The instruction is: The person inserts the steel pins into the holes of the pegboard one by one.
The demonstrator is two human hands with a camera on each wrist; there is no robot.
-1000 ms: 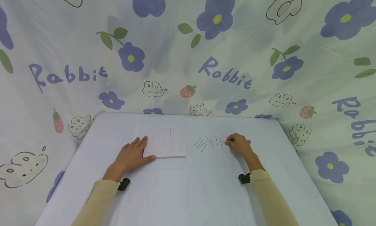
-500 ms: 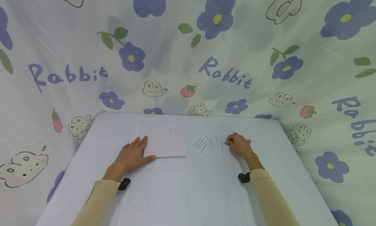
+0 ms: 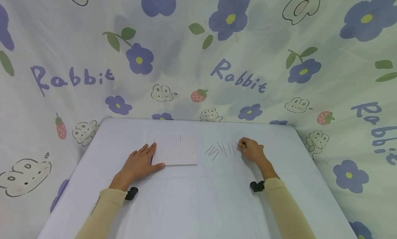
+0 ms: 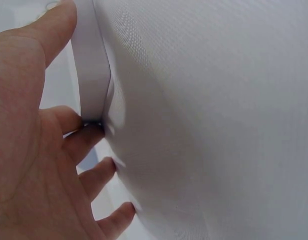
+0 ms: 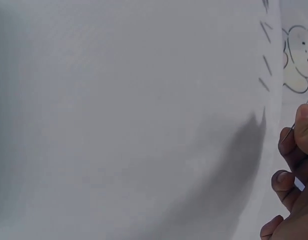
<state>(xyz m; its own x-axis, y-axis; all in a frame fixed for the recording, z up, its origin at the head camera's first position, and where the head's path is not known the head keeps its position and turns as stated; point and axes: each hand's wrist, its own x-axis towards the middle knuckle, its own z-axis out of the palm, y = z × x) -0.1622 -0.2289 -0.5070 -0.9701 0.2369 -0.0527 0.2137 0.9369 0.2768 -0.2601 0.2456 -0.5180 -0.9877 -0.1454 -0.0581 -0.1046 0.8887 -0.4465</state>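
Observation:
My left hand (image 3: 139,165) lies at the left side of a white board (image 3: 175,152) dotted with rows of small holes. Its fingers are spread along the left edge, and the thumb reaches the front edge. In the left wrist view, the thumb (image 4: 56,30) touches the board's side wall (image 4: 89,65). One needle (image 3: 180,138) stands upright near the board's back edge. To the right of the loose needles (image 3: 229,148), my right hand (image 3: 252,151) pinches a thin needle (image 5: 289,132) between thumb and index finger, the other fingers curled.
Several loose needles lie on the white-covered table (image 3: 192,204) between the board and my right hand. A printed cloth curtain (image 3: 180,70) rises behind the table's back edge. A small black camera (image 3: 131,193) sits at each wrist.
My right hand has moved slightly away from me, and the needle in its fingers now points up and left instead of lying sideways. The left hand and the board keep their places.

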